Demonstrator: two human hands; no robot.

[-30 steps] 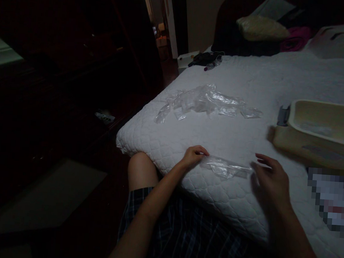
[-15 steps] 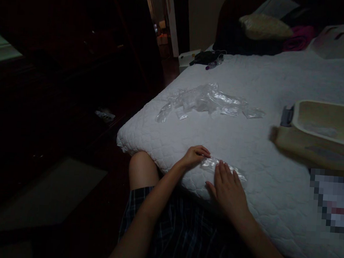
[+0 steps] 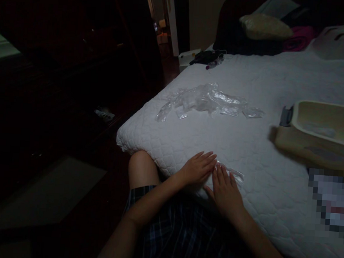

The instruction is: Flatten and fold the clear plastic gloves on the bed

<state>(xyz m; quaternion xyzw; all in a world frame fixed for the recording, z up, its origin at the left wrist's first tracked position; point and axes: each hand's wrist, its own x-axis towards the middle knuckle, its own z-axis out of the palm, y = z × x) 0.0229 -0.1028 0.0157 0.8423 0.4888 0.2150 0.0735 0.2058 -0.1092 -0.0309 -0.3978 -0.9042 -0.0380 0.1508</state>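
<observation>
A small clear plastic bag (image 3: 234,174) lies on the near edge of the white quilted mattress (image 3: 256,139). Both of my hands lie flat on it, side by side. My left hand (image 3: 199,169) rests with its fingers stretched out over the bag's left end. My right hand (image 3: 225,189) presses palm down on the bag's middle, fingers straight. Only the bag's right end shows past my fingers.
A heap of more clear plastic bags (image 3: 205,102) lies farther up the mattress. A beige plastic tub (image 3: 321,133) stands at the right. Dark items (image 3: 205,57) sit at the far corner, pillows (image 3: 264,27) behind. The floor at left is dark.
My left hand went from pinching the bag's left end to lying flat on it. My right hand came in from the bag's right end and now presses on its middle.
</observation>
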